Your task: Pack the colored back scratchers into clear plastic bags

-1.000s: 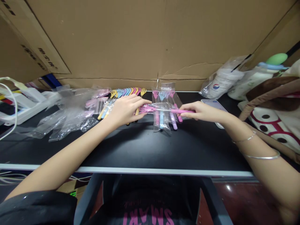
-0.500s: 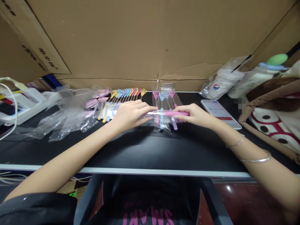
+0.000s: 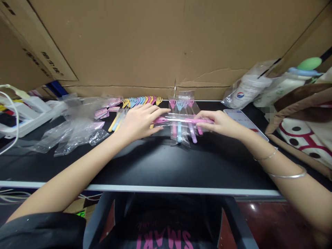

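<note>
Between my two hands a pink back scratcher (image 3: 190,120) lies sideways inside a clear plastic sleeve (image 3: 176,117). My left hand (image 3: 142,121) grips its left end, thumb below and fingers above. The pink handle end is pinched by my right hand (image 3: 214,121). Just behind and below, several bagged back scratchers (image 3: 179,133) in pink, blue and purple lie on the black table, claws pointing away. A row of loose back scratchers (image 3: 142,101) in yellow, blue, purple and pink lies beyond my left hand, which partly hides it.
Clear plastic bags (image 3: 75,121) and pink cards (image 3: 102,113) are piled on the left, beside a white power strip (image 3: 31,117). To the right are a phone (image 3: 245,122), a bagged cup (image 3: 250,91), a bottle (image 3: 287,83) and a fabric bag (image 3: 306,135). A cardboard wall (image 3: 160,45) stands behind.
The pink back scratcher now reaches further left inside the sleeve, its pink showing near my left fingers. My right hand has shifted slightly right.
</note>
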`<state>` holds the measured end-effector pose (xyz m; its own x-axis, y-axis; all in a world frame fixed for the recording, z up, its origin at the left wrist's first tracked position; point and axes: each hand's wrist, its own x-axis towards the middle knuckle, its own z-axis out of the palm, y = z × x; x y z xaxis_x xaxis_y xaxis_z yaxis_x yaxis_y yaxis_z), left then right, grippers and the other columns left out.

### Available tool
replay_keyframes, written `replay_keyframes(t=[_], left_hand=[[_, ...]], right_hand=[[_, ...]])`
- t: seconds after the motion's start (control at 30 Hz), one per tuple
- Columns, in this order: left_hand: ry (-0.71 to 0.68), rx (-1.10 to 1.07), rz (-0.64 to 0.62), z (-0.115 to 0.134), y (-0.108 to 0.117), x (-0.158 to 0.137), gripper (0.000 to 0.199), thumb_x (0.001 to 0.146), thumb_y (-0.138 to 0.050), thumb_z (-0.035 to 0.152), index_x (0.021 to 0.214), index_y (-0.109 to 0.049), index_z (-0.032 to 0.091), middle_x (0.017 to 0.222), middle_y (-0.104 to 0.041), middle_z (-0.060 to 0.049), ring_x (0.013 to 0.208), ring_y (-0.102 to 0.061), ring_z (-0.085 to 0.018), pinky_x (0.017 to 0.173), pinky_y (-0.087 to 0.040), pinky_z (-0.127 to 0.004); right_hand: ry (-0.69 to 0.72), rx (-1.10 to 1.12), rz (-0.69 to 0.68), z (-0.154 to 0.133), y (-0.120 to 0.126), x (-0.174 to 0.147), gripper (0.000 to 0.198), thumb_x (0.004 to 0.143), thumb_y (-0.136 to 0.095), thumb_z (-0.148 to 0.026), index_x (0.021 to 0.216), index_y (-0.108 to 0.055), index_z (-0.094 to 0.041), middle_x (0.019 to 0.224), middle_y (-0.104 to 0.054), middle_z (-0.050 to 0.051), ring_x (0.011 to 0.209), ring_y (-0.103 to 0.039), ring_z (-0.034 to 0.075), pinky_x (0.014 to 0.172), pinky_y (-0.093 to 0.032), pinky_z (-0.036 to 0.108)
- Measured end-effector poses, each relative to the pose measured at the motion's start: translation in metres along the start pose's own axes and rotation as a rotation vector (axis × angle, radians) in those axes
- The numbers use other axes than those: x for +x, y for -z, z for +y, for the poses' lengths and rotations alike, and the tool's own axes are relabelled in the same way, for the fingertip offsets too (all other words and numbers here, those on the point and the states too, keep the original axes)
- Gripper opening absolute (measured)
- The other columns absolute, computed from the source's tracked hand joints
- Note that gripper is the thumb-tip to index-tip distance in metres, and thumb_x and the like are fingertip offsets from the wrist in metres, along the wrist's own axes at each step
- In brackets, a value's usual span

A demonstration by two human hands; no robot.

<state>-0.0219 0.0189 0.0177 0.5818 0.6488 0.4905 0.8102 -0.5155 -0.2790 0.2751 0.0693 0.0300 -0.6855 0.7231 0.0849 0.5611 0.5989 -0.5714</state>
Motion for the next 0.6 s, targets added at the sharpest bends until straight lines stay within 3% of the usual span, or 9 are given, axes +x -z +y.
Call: replay_keyframes(t=[0.2,0.4,0.6], left_hand=[[0.072,0.045,-0.017,-0.015,-0.006,0.000,0.048,0.086,-0.061,0.039,0.130,-0.055,0.022,0.111,-0.069,-0.008,0.100,-0.065,-0.027,0.078,-0.047,-0.033],[0.054,-0.012,-0.031,-0.014,-0.009,-0.002,0.042,0.085,-0.061,0.033,0.126,-0.057,0.025,0.107,-0.071,-0.005,0.092,-0.068,-0.022,0.068,-0.045,-0.027],[0.028,-0.090,-0.066,-0.012,-0.006,-0.002,0.038,0.088,-0.056,0.030,0.125,-0.057,0.024,0.108,-0.070,-0.004,0.094,-0.066,-0.020,0.070,-0.046,-0.025]], right_hand=[[0.012,-0.109,0.102,0.005,0.014,-0.003,0.040,0.084,-0.055,-0.055,0.094,-0.064,-0.017,0.070,-0.059,0.000,0.059,-0.049,0.014,0.058,-0.036,0.027],[-0.017,-0.103,0.067,0.005,0.012,-0.002,0.037,0.084,-0.055,-0.055,0.088,-0.062,-0.018,0.067,-0.056,-0.002,0.059,-0.045,0.013,0.055,-0.032,0.025],[-0.006,0.036,0.020,0.009,0.011,0.000,0.039,0.080,-0.061,-0.057,0.089,-0.058,-0.019,0.065,-0.058,-0.002,0.057,-0.045,0.012,0.054,-0.032,0.025]])
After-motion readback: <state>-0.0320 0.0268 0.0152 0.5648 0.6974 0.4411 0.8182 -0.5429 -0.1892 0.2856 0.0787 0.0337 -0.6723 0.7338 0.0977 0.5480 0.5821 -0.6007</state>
